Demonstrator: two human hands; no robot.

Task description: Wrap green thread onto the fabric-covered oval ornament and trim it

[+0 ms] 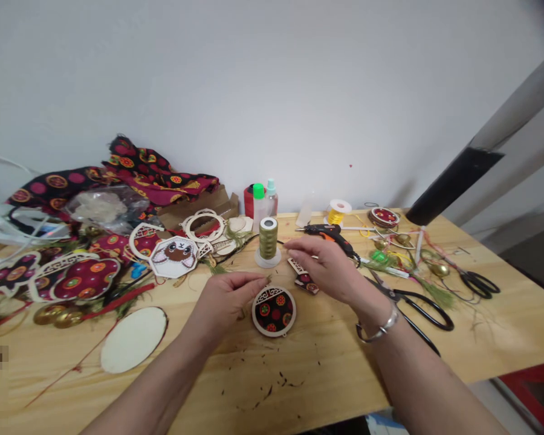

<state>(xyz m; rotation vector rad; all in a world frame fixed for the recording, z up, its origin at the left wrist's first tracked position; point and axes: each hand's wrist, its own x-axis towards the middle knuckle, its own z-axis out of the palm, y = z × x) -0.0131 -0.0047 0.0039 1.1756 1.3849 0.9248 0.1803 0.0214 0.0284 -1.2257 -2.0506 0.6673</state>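
The wooden table [329,377] spreads beneath both hands, which are apart from each other. The left hand [229,299] has thumb and forefinger pinched together, apparently on a wisp; the right hand [324,266] has its fingertips drawn close, though whether they grip anything I cannot tell. Black-handled scissors [393,295] lie right of the right wrist. The round ornament [274,314] sits just beside the left fingertips, possibly touching; it should be light, its pale rim stiff, its patterned face softer, its lattice cutout fragile, so hold it by the plain rim. The olive thread spool [268,238] stands beyond and between the hands, probably smooth and easily tipped. The olive wisp [268,279] looks limp, best pinched near its end.
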